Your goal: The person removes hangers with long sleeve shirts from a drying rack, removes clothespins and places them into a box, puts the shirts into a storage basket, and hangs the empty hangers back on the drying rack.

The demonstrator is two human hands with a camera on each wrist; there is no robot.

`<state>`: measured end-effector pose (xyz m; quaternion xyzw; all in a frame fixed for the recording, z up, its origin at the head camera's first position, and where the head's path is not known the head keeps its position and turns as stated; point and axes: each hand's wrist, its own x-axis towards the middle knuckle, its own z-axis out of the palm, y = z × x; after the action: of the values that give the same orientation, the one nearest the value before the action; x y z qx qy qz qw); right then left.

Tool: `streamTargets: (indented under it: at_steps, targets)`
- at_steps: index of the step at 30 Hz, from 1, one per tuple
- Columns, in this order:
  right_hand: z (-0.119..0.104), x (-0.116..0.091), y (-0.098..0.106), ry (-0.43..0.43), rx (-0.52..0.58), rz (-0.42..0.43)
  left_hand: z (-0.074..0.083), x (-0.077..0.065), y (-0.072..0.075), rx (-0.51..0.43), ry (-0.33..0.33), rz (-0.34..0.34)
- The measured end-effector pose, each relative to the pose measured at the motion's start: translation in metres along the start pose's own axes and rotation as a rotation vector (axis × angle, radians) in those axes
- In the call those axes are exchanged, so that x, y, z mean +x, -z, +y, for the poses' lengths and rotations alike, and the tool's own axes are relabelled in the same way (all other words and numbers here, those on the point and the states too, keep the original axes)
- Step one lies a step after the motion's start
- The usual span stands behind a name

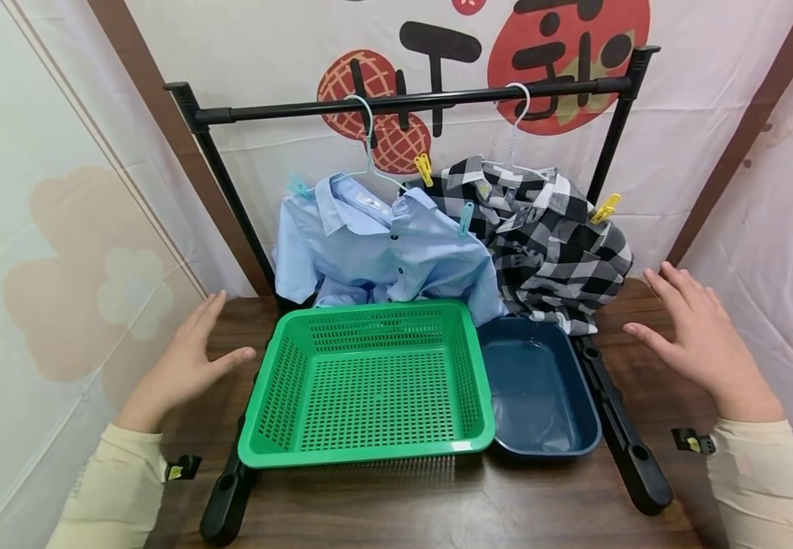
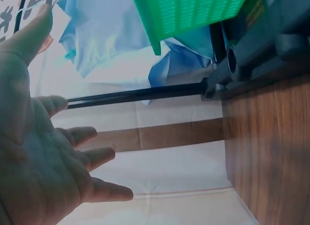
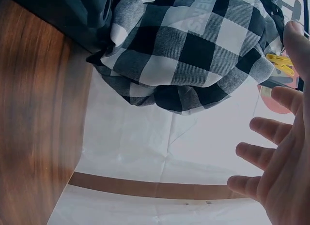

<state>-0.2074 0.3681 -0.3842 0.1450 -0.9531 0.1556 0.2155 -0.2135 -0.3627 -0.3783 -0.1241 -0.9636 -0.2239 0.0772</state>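
My left hand [image 1: 187, 362] is held up left of the green basket [image 1: 369, 455], fingers spread and palm bare in the left wrist view. On the other side, my right hand [image 1: 708, 347] hovers near the plaid shirt [image 1: 554, 252], its fingers apart and touching nothing. That black-and-white shirt hangs from a white hanger [image 1: 516, 126], with yellow clothespins [image 1: 605, 208] at its shoulders. Beside it a light blue shirt [image 1: 396, 244] hangs on a pale green hanger [image 1: 370, 141], pinned by teal clothespins [image 1: 466, 219]. The basket's lower-right side overlaps a dark blue tub [image 1: 540, 389].
A black rack spans the back with its top bar [image 1: 424, 99]; its feet [image 1: 619, 435] reach forward on both sides over the brown wooden table [image 1: 431, 507]. White printed fabric [image 1: 252, 46] forms walls behind and at both sides.
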Motion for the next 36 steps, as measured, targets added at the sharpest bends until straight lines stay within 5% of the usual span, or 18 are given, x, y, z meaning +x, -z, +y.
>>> streamTargets:
  at_steps: [9, 23, 36]
  targets:
    - [-0.004, 0.001, 0.003, 0.057, -0.01, 0.106, 0.017, 0.013, 0.011, -0.108, 0.04, 0.055]
    - [-0.016, 0.004, 0.002, 0.092, -0.014, 0.207, 0.029, 0.033, 0.018, -0.295, 0.147, 0.266]
    - [-0.038, 0.004, -0.002, 0.088, 0.035, 0.232, 0.035, 0.052, 0.03, -0.394, 0.219, 0.304]
